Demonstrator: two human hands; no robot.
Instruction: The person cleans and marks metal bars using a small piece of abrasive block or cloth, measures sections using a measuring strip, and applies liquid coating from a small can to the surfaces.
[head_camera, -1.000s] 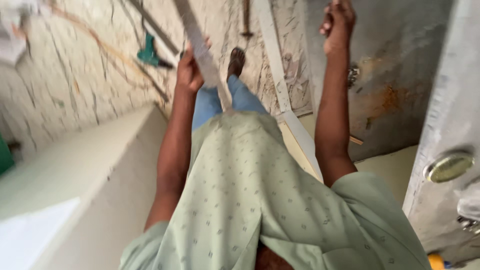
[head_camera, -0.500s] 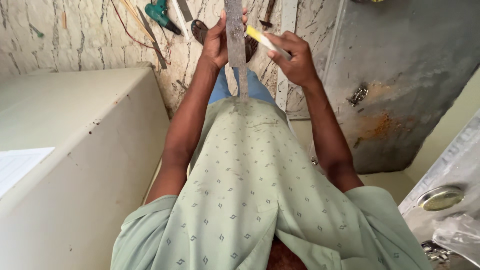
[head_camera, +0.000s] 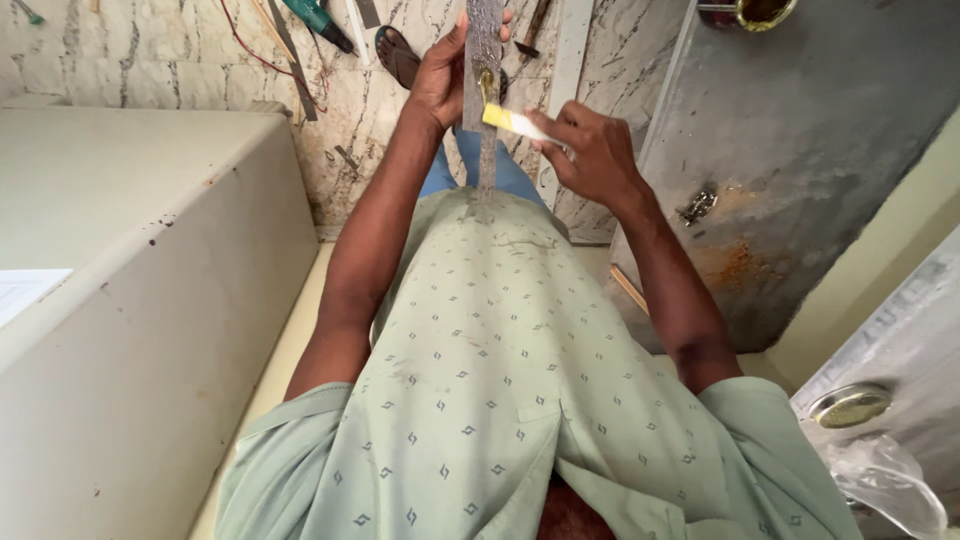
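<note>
Gripping metal strip (head_camera: 485, 60) upright w/ left hand (head_camera: 445, 75), right hand (head_camera: 590, 150) pinching yellow-handled tool (head_camera: 512, 120) against it

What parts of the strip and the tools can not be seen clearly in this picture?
- Head view: the top of the metal strip is cut off by the upper edge.
- What the yellow brush spreads is too small to tell.
- Its handle is hidden inside the right hand.
- The left hand covers the strip's left edge.
- The green drill on the floor is cut off above.

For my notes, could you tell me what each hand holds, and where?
Left hand grips the long grey strip near its upper part; right hand pinches the yellow-tipped tool by its near end.
</note>
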